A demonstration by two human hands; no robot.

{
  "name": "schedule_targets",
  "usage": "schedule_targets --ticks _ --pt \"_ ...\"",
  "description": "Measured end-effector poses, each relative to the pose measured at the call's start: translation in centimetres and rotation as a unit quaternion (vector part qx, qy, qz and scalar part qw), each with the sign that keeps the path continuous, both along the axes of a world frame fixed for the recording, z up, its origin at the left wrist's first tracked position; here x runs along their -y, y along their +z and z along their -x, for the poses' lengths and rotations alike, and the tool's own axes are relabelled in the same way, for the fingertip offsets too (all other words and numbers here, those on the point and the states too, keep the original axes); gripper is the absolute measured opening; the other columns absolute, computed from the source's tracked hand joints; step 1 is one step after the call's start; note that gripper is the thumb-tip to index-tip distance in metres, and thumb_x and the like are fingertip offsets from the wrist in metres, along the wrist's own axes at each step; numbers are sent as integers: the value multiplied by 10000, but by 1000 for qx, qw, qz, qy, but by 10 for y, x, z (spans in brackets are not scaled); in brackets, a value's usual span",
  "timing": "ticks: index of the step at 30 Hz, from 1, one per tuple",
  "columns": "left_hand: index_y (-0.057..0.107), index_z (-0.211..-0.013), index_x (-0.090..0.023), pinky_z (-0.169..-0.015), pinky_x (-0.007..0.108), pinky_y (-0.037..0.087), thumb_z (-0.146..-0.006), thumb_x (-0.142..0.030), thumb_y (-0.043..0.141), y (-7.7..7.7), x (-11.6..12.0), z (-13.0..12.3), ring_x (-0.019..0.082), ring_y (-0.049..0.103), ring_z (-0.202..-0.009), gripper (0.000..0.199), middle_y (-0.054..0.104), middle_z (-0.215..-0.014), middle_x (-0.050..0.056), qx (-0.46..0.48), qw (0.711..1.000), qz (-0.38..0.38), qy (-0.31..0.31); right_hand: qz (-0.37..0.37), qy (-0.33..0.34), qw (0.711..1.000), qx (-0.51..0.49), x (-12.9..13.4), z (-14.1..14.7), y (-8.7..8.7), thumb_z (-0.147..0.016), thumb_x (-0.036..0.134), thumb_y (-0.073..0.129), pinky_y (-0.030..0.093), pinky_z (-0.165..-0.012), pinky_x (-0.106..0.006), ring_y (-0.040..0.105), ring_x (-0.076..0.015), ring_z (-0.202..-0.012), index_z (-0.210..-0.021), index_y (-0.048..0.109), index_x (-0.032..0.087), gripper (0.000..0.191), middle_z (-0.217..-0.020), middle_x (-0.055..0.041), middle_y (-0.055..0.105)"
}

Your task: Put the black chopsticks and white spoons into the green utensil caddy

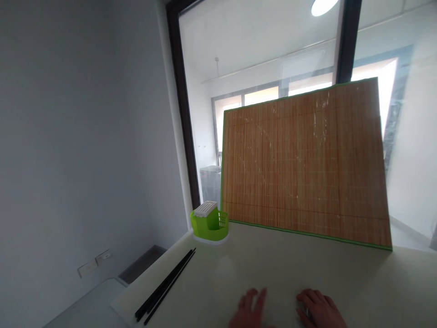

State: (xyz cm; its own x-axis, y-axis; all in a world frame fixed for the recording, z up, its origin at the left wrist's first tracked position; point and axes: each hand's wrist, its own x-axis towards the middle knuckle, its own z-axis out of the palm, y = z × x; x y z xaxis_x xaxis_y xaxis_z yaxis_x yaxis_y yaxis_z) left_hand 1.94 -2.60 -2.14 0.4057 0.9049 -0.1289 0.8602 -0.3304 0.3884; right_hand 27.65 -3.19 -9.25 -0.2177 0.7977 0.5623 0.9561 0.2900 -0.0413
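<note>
My left hand (249,310) is at the table's near edge, somewhat blurred, its fingers apart and nothing visible in them. To its right, my right hand (319,310) rests low over the white tabletop (273,269). Its fingers are bent a little and the thumb stands off from them; I see nothing held. Left of both hands lie long black sticks, like chopsticks (167,284), side by side and slanting away from me. Beyond them sits a bright green utensil holder (210,228) with a white slotted top and a white base.
A brown bamboo mat (303,168) with green edging stands upright at the back of the table, before a dark-framed glass partition (186,114). A grey wall (85,136) with sockets (95,263) is at the left.
</note>
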Motion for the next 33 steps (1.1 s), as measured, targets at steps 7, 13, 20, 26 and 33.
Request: schedule_targets --ticks 7,13,20,26,33 --pt "259 -1411 -104 -959 429 354 -790 -199 434 18 -77 170 312 348 -1260 652 298 -1444 172 -188 934 -172 251 -92 -20 996 8 1 5 10 -797 312 586 386 -756 -390 619 -226 -822 -932 634 279 146 -906 7 671" --pt "396 -1302 -80 -847 420 413 -791 -301 443 17 -97 239 325 482 -1140 558 506 -1239 189 -213 931 -81 285 -135 10 990 26 0 13 19 -788 280 597 358 -786 -363 615 -198 -801 -923 611 274 135 -876 21 669" --pt "501 -1095 -106 -733 363 441 -780 -227 419 9 -111 248 278 601 -959 347 606 -1092 160 -195 952 -21 234 -93 29 995 24 6 21 25 -823 223 569 339 -817 -356 607 -176 -762 -877 598 270 78 -812 39 656" --pt "502 -1080 -76 -711 346 442 -800 -144 382 11 -112 231 282 615 -967 312 607 -1123 191 -197 954 -6 224 -91 17 996 13 8 24 29 -826 208 555 320 -850 -382 599 -185 -771 -857 595 261 73 -800 32 646" --pt "486 -1086 -52 -663 361 450 -888 -123 215 5 -102 213 278 661 -830 344 666 -949 210 -180 954 -29 238 -113 23 993 33 7 25 33 -826 211 562 282 -900 -405 598 -182 -781 -887 583 268 86 -815 43 650"
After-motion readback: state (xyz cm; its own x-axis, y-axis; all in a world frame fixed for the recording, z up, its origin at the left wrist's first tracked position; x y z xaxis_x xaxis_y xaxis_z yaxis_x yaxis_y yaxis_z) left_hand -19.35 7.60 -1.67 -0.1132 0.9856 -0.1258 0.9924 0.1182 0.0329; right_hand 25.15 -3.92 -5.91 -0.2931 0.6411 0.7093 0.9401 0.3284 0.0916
